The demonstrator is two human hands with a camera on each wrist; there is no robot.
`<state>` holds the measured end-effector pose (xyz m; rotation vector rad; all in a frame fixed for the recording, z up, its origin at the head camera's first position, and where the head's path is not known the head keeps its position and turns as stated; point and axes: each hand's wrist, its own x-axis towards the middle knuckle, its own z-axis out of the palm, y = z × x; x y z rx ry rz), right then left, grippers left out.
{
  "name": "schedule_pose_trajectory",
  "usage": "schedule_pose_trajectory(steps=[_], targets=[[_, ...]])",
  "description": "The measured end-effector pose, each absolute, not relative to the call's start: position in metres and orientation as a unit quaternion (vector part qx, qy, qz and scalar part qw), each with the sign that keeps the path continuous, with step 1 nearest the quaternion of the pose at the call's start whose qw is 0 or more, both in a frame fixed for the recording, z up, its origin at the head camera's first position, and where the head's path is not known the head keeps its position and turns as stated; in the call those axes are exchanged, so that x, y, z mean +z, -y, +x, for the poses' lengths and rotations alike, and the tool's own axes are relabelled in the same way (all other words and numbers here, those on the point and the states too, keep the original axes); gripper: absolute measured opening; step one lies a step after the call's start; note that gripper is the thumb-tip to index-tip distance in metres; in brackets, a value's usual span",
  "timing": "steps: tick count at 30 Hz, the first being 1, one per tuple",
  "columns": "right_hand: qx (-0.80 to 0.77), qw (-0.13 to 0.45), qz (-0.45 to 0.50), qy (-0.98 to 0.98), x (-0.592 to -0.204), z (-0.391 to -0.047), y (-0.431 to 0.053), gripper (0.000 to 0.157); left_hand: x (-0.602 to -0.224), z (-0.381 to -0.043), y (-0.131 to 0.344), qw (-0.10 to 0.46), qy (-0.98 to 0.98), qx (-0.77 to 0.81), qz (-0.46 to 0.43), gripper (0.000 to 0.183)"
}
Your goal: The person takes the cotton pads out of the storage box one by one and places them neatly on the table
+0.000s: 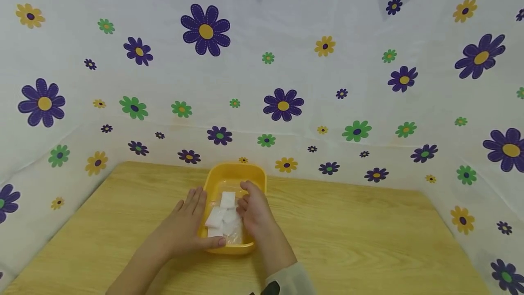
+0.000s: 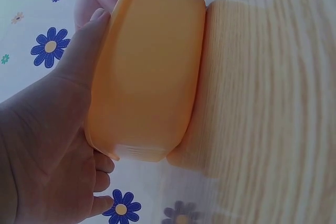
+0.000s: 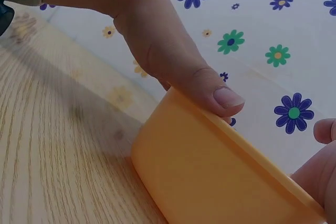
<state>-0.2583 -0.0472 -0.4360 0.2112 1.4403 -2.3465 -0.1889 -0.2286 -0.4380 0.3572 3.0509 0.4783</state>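
A yellow plastic bin (image 1: 235,249) stands on the table with several white, soft-looking square pieces (image 1: 227,200) and crinkled clear plastic inside. My left hand (image 1: 186,222) lies at its near left corner, fingers straight along the left rim and thumb laid along the front rim. In the left wrist view that thumb (image 2: 84,51) rests against the rim of the bin (image 2: 152,72). My right hand (image 1: 255,208) reaches over the right rim, its fingers bent inward beside the white pieces. The right wrist view shows its thumb (image 3: 210,90) at the rim, while the other fingers are hidden; I cannot tell whether they hold anything.
The wood-grain table (image 1: 360,236) extends to both sides of the bin. A white flower-printed sheet (image 1: 245,76) rises behind the table and along its left and right sides.
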Motion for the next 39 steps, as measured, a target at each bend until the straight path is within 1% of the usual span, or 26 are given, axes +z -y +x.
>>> schedule_pose_trajectory(steps=[2,3,5,8,9,10,12,16,20,26,31,39], targets=[[-0.828,0.192,0.071,-0.522,-0.4377,-0.2581,0.0498,0.079,-0.436,-0.1881,0.2295,0.016,-0.981,0.156,0.117,0.133],[-0.822,0.191,0.064,-0.533,-0.4384,-0.2584,0.0513,0.072,-0.4355,-0.1878,0.2299,0.016,-0.981,0.156,0.117,0.133],[-0.809,0.182,0.055,-0.556,-0.4397,-0.2583,0.053,0.068,-0.4356,-0.1877,0.2303,0.018,-0.981,0.156,0.114,0.132],[-0.79,0.141,0.047,-0.595,-0.4407,-0.2584,0.0542,0.065,-0.4364,-0.1886,0.2305,0.018,-0.982,0.153,0.112,0.132],[-0.785,0.128,0.045,-0.605,-0.4409,-0.2584,0.0542,0.066,-0.4369,-0.1891,0.2304,0.018,-0.982,0.151,0.112,0.132],[-0.783,0.119,0.044,-0.609,-0.4408,-0.2583,0.0532,0.071,-0.4376,-0.1903,0.23,0.017,-0.982,0.15,0.113,0.131],[-0.787,0.112,0.043,-0.606,-0.4401,-0.259,0.0521,0.071,-0.4382,-0.1922,0.2292,0.015,-0.982,0.152,0.115,0.131],[-0.804,0.137,0.059,-0.575,-0.4414,-0.2584,0.0506,0.073,-0.4411,-0.1931,0.228,0.027,-0.981,0.156,0.111,0.133],[-0.812,0.154,0.072,-0.559,-0.4424,-0.2567,0.0513,0.07,-0.4426,-0.1908,0.2282,0.033,-0.981,0.157,0.106,0.135],[-0.82,0.157,0.032,-0.549,-0.4407,-0.2572,0.0529,0.064,-0.4396,-0.1905,0.2298,0.019,-0.981,0.158,0.108,0.133],[-0.824,0.167,0.003,-0.541,-0.4407,-0.2578,0.052,0.063,-0.4372,-0.1907,0.2301,0.016,-0.982,0.152,0.111,0.132],[-0.81,0.151,-0.012,-0.566,-0.4434,-0.2554,0.0551,0.063,-0.4402,-0.1897,0.232,0.014,-0.981,0.154,0.117,0.131]])
